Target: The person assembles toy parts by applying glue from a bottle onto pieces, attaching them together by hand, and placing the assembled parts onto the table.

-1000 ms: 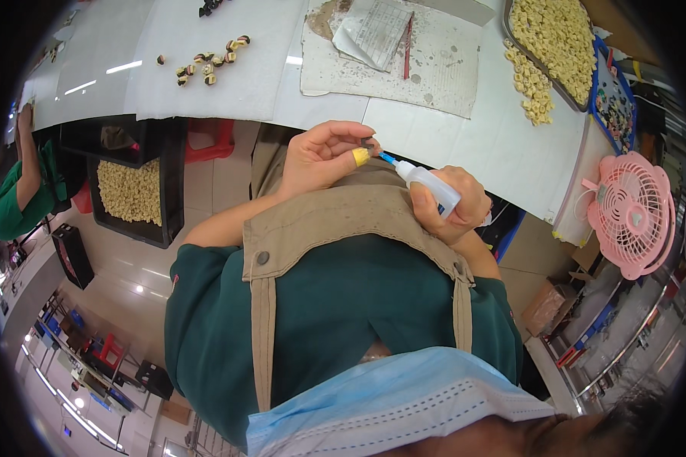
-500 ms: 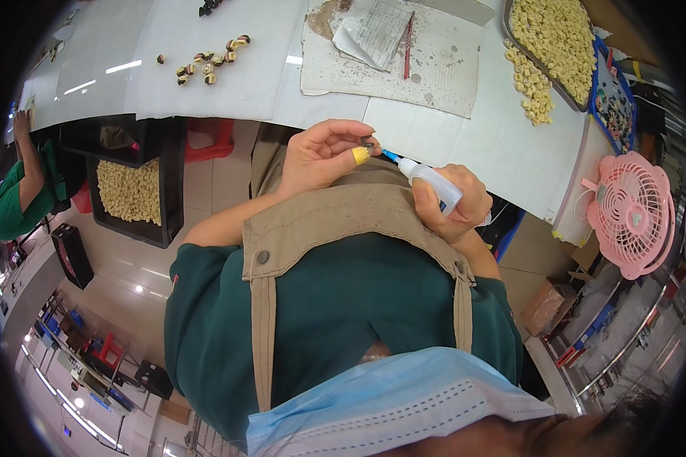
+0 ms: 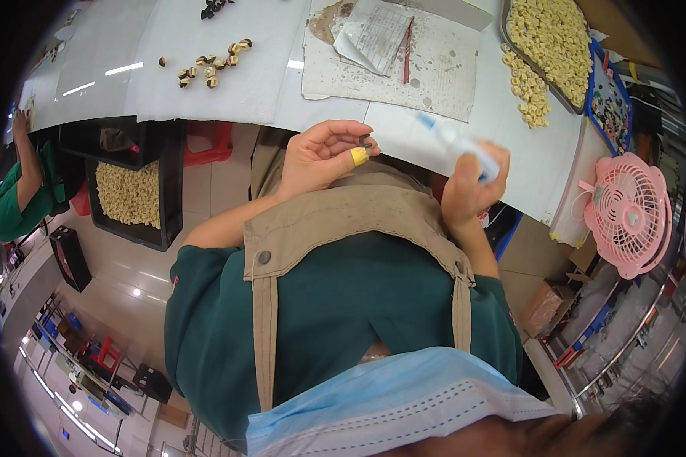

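— White tabletop (image 3: 229,84) ahead of me, stained paper sheet (image 3: 404,68) laid on it with a red pen (image 3: 408,42) on top. What do you want to know

— What have you got in your hands

— Left hand (image 3: 324,156) is curled, thumb and forefinger pinching a small dark ring-shaped part (image 3: 366,141) just off the table's near edge; the fingertip has yellow tape (image 3: 358,156) on it. Right hand (image 3: 469,190) is wrapped round a small white squeeze bottle (image 3: 465,145), its blue nozzle pointing up and left, held apart from the part and blurred in the picture

— How far along are you

— By my reckoning, early. A short row of small dark-and-cream pieces (image 3: 209,61) lies on the table well to the left, and I take those for finished ones. Against that, the metal tray (image 3: 545,38) at the upper right is heaped with cream-coloured pieces, some spilling beside it, and a black bin (image 3: 133,194) below the table holds more. So most looks left to do

— Anything else around

— Pink fan (image 3: 629,213) at my right, and another person's green sleeve (image 3: 8,213) far left
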A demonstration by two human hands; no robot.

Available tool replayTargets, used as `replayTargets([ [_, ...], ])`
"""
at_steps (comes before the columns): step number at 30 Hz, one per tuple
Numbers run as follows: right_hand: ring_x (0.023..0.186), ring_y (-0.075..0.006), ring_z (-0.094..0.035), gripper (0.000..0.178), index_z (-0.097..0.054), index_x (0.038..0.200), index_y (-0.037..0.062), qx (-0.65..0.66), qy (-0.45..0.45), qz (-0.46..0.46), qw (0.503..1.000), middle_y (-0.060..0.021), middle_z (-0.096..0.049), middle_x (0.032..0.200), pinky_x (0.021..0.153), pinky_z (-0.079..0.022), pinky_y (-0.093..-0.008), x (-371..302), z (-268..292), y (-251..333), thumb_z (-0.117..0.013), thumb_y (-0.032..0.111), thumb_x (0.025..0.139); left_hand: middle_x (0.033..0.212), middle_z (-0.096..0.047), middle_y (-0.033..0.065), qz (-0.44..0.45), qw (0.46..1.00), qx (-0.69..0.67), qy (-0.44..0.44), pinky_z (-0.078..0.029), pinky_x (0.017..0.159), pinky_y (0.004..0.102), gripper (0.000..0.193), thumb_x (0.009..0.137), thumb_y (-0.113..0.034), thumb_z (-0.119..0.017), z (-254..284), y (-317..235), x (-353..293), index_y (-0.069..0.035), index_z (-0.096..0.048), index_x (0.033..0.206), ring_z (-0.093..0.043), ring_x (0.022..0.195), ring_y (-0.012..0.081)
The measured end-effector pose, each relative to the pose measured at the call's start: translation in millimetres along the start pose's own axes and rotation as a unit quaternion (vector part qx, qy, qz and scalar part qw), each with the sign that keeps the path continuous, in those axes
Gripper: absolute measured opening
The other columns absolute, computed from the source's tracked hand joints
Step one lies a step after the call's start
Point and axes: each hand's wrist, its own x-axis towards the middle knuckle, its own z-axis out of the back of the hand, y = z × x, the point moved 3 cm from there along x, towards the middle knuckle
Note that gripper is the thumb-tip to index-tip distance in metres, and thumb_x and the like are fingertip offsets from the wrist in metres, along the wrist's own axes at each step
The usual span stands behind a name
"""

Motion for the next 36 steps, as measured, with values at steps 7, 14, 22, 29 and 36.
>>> replayTargets([
  [7, 0.080, -0.0170, -0.048, 0.036, -0.054, 0.092, 0.0034, -0.143, 0.043, -0.172, 0.974, -0.0062, -0.055, 0.084, 0.069, -0.038, -0.0267, 47.3, -23.7, -67.3, -0.062, 0.037, 0.082, 0.098, -0.060, 0.0132, -0.001, 1.000, 0.000, -0.004, -0.048, 0.084, 0.0282, 0.030, 0.079, 0.007, -0.058, -0.8, 0.5, 1.6, 0.006, -0.052, 0.109, -0.061, 0.094, 0.0191],
  [14, 0.086, -0.0254, -0.051, 0.025, -0.056, 0.093, 0.0039, -0.236, 0.048, 0.037, 0.970, -0.0083, -0.058, 0.088, 0.077, -0.038, -0.0335, 57.2, -15.5, -55.2, -0.059, 0.026, 0.082, 0.096, -0.061, 0.0132, -0.010, 1.000, 0.001, -0.023, -0.049, 0.083, 0.0296, 0.030, 0.078, 0.008, -0.059, 3.2, -1.9, 0.1, 0.007, -0.053, 0.108, -0.061, 0.091, 0.0197],
  [22, 0.083, -0.0228, -0.055, 0.018, -0.060, 0.096, 0.0067, -0.393, -0.025, -0.011, 0.919, -0.0072, -0.062, 0.087, 0.078, -0.043, -0.0342, 67.6, 84.4, -72.6, -0.057, 0.008, 0.079, 0.095, -0.061, 0.0129, 0.006, 1.000, -0.003, -0.017, -0.049, 0.083, 0.0294, 0.030, 0.078, 0.007, -0.060, -0.3, -1.4, 3.1, 0.006, -0.054, 0.108, -0.061, 0.091, 0.0192],
  [29, 0.084, -0.0216, -0.054, 0.022, -0.062, 0.101, 0.0079, -0.506, 0.064, 0.071, 0.857, -0.0062, -0.061, 0.090, 0.075, -0.044, -0.0307, 74.6, 82.8, -80.4, -0.060, 0.005, 0.079, 0.096, -0.061, 0.0136, 0.008, 1.000, 0.003, -0.010, -0.049, 0.083, 0.0291, 0.030, 0.078, 0.006, -0.060, -4.3, 2.0, 0.8, 0.006, -0.053, 0.108, -0.061, 0.091, 0.0191],
  [36, 0.079, -0.0131, -0.051, 0.015, -0.061, 0.095, 0.0034, -0.170, 0.067, -0.025, 0.983, -0.0056, -0.050, 0.091, 0.071, -0.043, -0.0242, 53.8, 46.0, -47.3, -0.058, 0.001, 0.081, 0.097, -0.061, 0.0136, 0.014, 1.000, 0.001, -0.021, -0.049, 0.083, 0.0279, 0.031, 0.079, 0.006, -0.059, -4.8, 2.7, 1.4, 0.006, -0.053, 0.109, -0.061, 0.091, 0.0183],
])
